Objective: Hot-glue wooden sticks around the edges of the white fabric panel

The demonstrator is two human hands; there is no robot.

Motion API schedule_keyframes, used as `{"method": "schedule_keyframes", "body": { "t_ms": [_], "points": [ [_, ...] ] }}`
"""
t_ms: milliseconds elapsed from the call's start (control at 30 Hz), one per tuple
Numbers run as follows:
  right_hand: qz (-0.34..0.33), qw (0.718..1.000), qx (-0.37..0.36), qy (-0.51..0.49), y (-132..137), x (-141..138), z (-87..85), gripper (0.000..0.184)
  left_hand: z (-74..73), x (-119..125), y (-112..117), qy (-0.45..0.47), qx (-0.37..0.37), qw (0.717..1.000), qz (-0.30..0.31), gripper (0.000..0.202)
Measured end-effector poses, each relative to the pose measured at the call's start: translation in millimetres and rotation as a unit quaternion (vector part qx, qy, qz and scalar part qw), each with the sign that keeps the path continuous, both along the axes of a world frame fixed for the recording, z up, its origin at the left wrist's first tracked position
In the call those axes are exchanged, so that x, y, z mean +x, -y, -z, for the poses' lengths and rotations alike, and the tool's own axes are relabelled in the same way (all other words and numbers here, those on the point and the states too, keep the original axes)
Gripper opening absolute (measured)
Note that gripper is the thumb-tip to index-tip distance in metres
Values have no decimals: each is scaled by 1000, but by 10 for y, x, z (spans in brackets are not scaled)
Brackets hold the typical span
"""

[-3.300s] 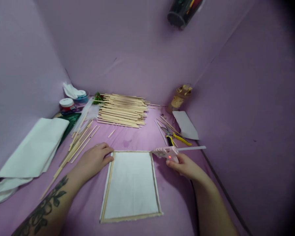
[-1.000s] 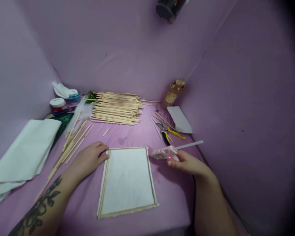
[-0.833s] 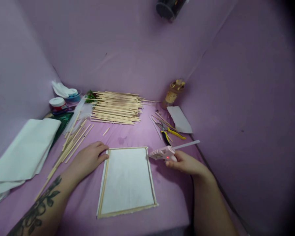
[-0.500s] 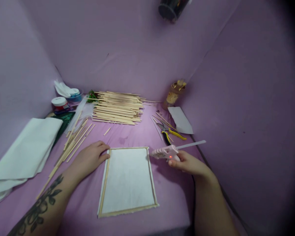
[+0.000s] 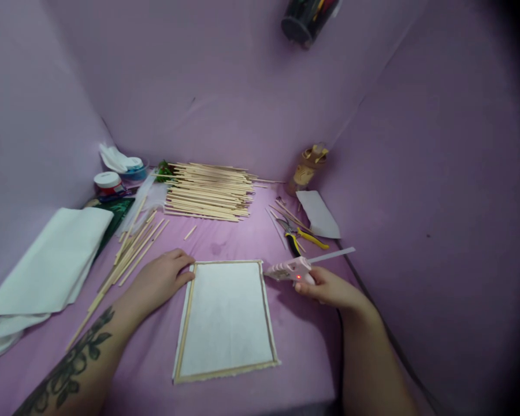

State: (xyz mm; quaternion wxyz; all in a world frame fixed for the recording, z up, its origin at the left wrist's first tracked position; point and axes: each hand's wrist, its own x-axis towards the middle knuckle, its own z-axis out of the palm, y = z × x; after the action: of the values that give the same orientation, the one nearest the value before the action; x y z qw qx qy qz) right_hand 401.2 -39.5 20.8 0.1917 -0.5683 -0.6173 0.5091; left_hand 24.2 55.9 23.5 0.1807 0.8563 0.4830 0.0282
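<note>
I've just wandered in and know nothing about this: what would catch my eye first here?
First, the white rectangular cloth panel edged with thin wooden sticks, lying flat in the middle. The left hand rests at its far left corner, while the right hand grips a pale pink plastic glue gun with a red light by its far right corner. Behind lies a big pile of long pale wooden sticks.

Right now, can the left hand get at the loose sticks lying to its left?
Probably yes. The left hand lies flat and empty at the canvas frame's top left corner, and the loose sticks lie close beside it, with nothing between them.
</note>
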Motion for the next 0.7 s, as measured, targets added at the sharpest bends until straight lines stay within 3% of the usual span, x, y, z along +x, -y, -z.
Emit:
{"method": "schedule_keyframes", "body": {
  "t_ms": [367, 533, 700],
  "points": [
    [8, 999, -39, -1, -7, -12, 49, 47, -26, 25, -4, 14, -12, 1000, -1, 32],
    [-13, 1000, -22, -9, -20, -92, 27, 47, -21, 14, 1, 15, -10, 1000, 1, 32],
    [-24, 1000, -14, -4, 33, 31, -23, 47, -1, 2, -1, 12, -3, 1000, 5, 31]
  ]
}}
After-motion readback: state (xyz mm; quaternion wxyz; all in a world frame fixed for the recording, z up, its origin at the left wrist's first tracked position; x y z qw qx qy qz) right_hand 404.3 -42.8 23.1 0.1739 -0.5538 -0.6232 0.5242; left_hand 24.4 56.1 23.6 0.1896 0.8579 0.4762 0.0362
